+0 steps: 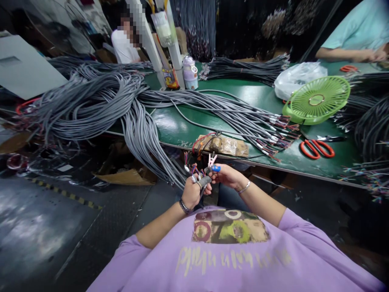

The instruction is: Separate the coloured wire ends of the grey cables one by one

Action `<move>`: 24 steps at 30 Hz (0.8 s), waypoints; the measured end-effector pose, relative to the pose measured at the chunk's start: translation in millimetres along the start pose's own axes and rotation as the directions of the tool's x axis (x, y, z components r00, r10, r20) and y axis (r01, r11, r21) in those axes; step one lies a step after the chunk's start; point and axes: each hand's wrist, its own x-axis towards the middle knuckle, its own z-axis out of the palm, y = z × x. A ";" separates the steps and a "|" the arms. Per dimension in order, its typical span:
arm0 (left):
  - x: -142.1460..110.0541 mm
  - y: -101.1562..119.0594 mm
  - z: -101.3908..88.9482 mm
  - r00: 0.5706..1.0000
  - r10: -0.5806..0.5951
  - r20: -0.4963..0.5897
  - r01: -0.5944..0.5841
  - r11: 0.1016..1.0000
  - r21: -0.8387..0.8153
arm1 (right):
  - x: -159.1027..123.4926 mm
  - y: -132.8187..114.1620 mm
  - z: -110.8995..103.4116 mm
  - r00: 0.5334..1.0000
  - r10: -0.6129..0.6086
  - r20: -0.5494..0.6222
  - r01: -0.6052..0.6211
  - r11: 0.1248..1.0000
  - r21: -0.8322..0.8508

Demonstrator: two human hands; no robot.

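My left hand (pixel 193 192) is closed around the end of a grey cable (pixel 173 172), and a grey wrap covers one of its fingers. Thin coloured wires (pixel 193 170) fan out above that fist from white-banded cable ends. Close beside it, my right hand (pixel 226 175) has its fingers pinched together, with blue tape on one fingertip. What lies between those fingertips is too small to make out. A pink clip (pixel 212 160) stands just above the fingertips, in front of a wooden block (pixel 229 147) at the table's edge.
Large bundles of grey cable (pixel 91 105) cover the left of the green table (pixel 173 123) and hang over its front edge. To the right are orange-handled scissors (pixel 317 149), a green fan (pixel 317 99) and a plastic bag (pixel 299 77). Two people sit across the table.
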 end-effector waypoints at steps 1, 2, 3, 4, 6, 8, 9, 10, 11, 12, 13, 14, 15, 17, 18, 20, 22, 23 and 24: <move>-0.5 -2.2 -1.0 1.000 0.001 0.007 -0.002 1.000 0.024 | -2.3 -1.9 -0.4 1.000 0.008 0.002 -0.008 0.999 -0.037; -1.0 -4.0 -1.9 1.000 0.006 0.012 -0.006 0.999 0.046 | -4.1 -3.8 -0.4 1.000 0.010 0.005 -0.010 0.997 -0.076; -1.5 -5.4 -2.7 1.000 0.012 0.019 -0.013 0.998 0.065 | -5.2 -5.6 0.0 1.000 0.011 0.007 -0.010 0.993 -0.117; -2.0 -6.4 -3.4 0.999 0.018 0.030 -0.021 0.997 0.079 | -5.9 -7.0 0.6 1.000 0.011 0.007 -0.010 0.988 -0.154; -3.0 -7.4 -4.5 0.998 0.029 0.052 -0.034 0.995 0.095 | -6.0 -8.4 1.8 1.000 0.016 0.002 -0.015 0.978 -0.207; -3.9 -7.4 -5.2 0.998 0.032 0.062 -0.039 0.993 0.108 | -5.6 -7.8 2.6 1.000 0.023 -0.004 -0.023 0.973 -0.229; -4.3 -7.4 -5.5 0.998 0.031 0.062 -0.038 0.993 0.116 | -5.4 -7.0 2.7 1.000 0.025 -0.004 -0.025 0.973 -0.231; -4.7 -7.3 -5.8 0.998 0.030 0.062 -0.038 0.992 0.122 | -5.4 -6.0 2.7 1.000 0.026 -0.004 -0.026 0.973 -0.227; -5.0 -7.2 -6.0 0.998 0.030 0.061 -0.037 0.992 0.124 | -5.5 -5.0 2.7 1.000 0.025 -0.002 -0.025 0.975 -0.220; -5.2 -7.1 -6.1 0.998 0.029 0.062 -0.036 0.992 0.124 | -5.8 -4.2 2.6 1.000 0.023 0.001 -0.022 0.977 -0.212; -5.4 -7.1 -6.2 0.998 0.027 0.063 -0.035 0.992 0.123 | -6.1 -3.6 2.4 1.000 0.021 0.007 -0.020 0.978 -0.206; -5.5 -7.1 -6.2 0.998 0.024 0.063 -0.032 0.992 0.123 | -6.4 -3.4 2.4 1.000 0.019 0.013 -0.016 0.979 -0.205; -5.5 -7.1 -6.2 0.998 0.020 0.062 -0.028 0.992 0.125 | -6.7 -3.4 2.3 1.000 0.015 0.018 -0.011 0.978 -0.209; -5.5 -7.3 -6.1 0.998 0.011 0.062 -0.019 0.992 0.129 | -7.1 -4.1 2.4 1.000 -0.002 0.019 0.006 0.975 -0.224; -5.5 -7.5 -6.2 0.998 0.009 0.064 -0.017 0.992 0.126 | -7.2 -4.5 2.6 1.000 -0.008 0.016 0.012 0.973 -0.229; -5.7 -8.0 -6.5 0.997 0.016 0.070 -0.024 0.994 0.110 | -7.3 -4.9 2.9 1.000 -0.005 0.009 0.007 0.974 -0.224; -6.3 -8.8 -7.1 0.997 0.032 0.074 -0.039 0.995 0.088 | -7.6 -4.3 3.2 0.999 0.029 0.018 -0.025 0.982 -0.189; -6.7 -9.1 -7.4 0.996 0.041 0.077 -0.047 0.996 0.079 | -7.8 -3.7 3.3 0.998 0.055 0.027 -0.049 0.985 -0.163; -7.2 -9.3 -7.7 0.996 0.048 0.081 -0.054 0.996 0.074 | -8.0 -3.0 3.4 0.996 0.081 0.037 -0.075 0.988 -0.137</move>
